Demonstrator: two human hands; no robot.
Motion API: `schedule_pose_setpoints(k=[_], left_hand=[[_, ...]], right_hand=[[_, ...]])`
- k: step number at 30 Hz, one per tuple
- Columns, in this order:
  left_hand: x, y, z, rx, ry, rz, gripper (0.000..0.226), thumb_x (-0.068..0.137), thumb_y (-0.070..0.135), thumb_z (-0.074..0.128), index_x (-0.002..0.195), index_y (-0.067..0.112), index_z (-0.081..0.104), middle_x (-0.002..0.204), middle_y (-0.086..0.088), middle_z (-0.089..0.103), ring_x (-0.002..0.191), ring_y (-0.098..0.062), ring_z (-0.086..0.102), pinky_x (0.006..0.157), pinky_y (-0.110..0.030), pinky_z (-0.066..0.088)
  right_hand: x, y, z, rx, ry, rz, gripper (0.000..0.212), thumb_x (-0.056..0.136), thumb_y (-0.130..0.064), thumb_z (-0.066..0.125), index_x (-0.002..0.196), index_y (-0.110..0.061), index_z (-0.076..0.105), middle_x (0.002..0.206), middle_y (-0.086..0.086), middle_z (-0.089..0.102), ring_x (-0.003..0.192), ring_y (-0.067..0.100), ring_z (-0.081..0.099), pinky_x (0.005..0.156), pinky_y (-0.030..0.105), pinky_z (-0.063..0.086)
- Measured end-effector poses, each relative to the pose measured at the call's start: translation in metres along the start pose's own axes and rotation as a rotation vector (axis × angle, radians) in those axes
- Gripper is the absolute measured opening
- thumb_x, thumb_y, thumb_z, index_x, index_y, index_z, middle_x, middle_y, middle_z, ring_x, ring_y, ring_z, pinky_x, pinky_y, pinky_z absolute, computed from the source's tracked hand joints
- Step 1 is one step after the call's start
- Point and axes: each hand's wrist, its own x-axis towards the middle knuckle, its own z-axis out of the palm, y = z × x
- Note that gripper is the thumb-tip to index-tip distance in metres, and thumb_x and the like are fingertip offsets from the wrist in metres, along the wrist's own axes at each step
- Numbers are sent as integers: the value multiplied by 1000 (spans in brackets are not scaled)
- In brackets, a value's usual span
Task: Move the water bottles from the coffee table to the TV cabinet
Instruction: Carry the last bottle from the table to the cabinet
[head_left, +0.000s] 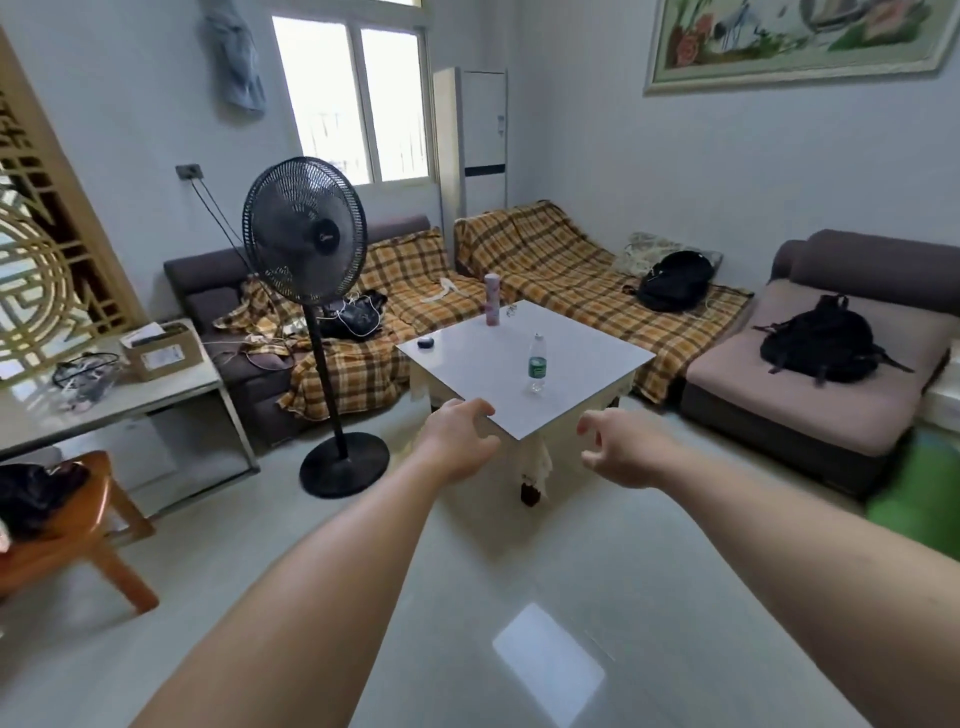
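both hands (460, 441) empty, short of coffee table (582, 364) edge

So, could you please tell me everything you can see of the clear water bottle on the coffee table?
The clear water bottle is see-through plastic with a pale cap and a green label band around its middle. It stands upright, capped, on the white coffee table, towards the near right side. Neither hand touches it.

Bright daylight from window (353, 104), floor (545, 670) glare, edges warped
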Motion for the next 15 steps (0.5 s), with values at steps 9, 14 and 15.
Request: schedule_pose_setpoints(k=[9, 14, 15], left_hand=[[132, -44, 34, 31, -61, -65, 41, 81, 34, 55, 122, 32, 55, 125, 5, 52, 112, -15, 52, 89, -34, 49], [239, -33, 71, 9, -114, -103, 39, 82, 31, 54, 121, 29, 56, 121, 5, 53, 107, -13, 52, 86, -35, 52], [259, -26, 79, -9, -128, -103, 39, 82, 30, 55, 120, 29, 56, 120, 4, 53, 106, -14, 52, 84, -35, 52]], right_hand=[[147, 33, 54, 133, -80, 30, 39, 84, -36, 57, 122, -27, 55, 123, 2, 58, 106, 20, 59, 84, 34, 50], [244, 76, 56, 227, -88, 61, 39, 83, -35, 56, 121, -25, 56, 120, 0, 58, 101, 17, 58, 78, 32, 48], [260, 88, 54, 238, -99, 66, 39, 83, -34, 57, 121, -25, 56, 120, 0, 58, 102, 17, 57, 79, 31, 47]])
